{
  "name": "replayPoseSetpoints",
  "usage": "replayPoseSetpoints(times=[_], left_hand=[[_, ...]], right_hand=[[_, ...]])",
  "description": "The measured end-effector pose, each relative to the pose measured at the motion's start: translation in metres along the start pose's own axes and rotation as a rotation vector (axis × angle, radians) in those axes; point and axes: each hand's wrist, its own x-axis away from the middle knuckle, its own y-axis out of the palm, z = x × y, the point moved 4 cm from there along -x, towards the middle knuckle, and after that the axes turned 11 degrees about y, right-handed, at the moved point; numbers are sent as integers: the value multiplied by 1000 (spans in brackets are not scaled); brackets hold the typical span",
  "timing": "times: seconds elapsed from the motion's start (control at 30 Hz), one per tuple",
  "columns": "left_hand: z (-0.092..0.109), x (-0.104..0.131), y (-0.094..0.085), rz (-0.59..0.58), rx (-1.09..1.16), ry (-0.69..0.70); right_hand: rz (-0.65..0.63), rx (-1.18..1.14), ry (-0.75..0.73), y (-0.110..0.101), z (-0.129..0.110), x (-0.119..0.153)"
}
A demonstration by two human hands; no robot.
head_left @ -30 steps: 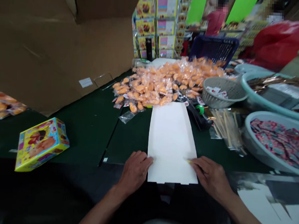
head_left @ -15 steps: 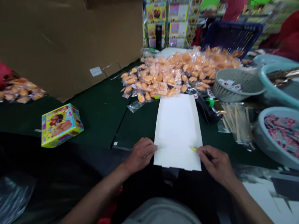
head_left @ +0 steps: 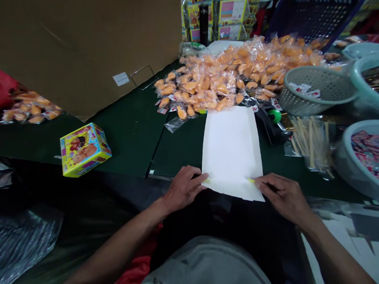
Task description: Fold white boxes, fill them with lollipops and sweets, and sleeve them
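Note:
A long white card sheet [head_left: 231, 149] lies over the front edge of the dark green table, its near end reaching past the edge. My left hand [head_left: 186, 186] pinches the sheet's near left side, with a bit of yellow showing at the fingertips. On the opposite side, my right hand [head_left: 278, 193] has thumb and fingers closed on the sheet's right edge, where a small yellow flap sticks inward. Beyond the far end of the sheet is a heap of orange pieces in clear wrappers [head_left: 213, 81]. A black tape dispenser [head_left: 271, 126] with a green core stands to the right.
A yellow printed box [head_left: 85, 149] sits at the left. Behind it leans a big brown cardboard [head_left: 86, 44]. At the right are a grey-green basket [head_left: 316, 92], wooden sticks in plastic [head_left: 311, 139] and a basin of pink packets [head_left: 375, 157]. Plastic bags [head_left: 23, 238] lie lower left.
The view has shifted, so the table items appear higher. The sheet's near end now looks slightly bent, and my left thumb reaches further over its edge. Both hands keep their hold.

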Motion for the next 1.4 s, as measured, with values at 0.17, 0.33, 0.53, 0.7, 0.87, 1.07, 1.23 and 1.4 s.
replayPoseSetpoints(times=[0.17,0.33,0.53,0.7,0.87,1.07,1.23,1.4], left_hand=[[6,-11,2,156,130,-256],[6,-18,9,199,111,-411],[6,-26,16,239,25,-502],[10,-32,23,253,-71,-595],[14,-38,28,272,-120,-685],[20,-41,30,357,-103,-676],[20,-40,22,326,-195,-456],[23,-50,15,-13,-104,-39]], right_hand=[[-153,-8,-86,-10,-6,9],[-45,-41,-30,-1,-4,12],[164,-112,150,10,-7,-1],[201,-33,233,13,-6,-6],[393,25,143,20,-19,-1],[370,177,-244,27,-27,-1],[167,222,-340,24,-27,-8],[158,219,-304,24,-36,-8]])
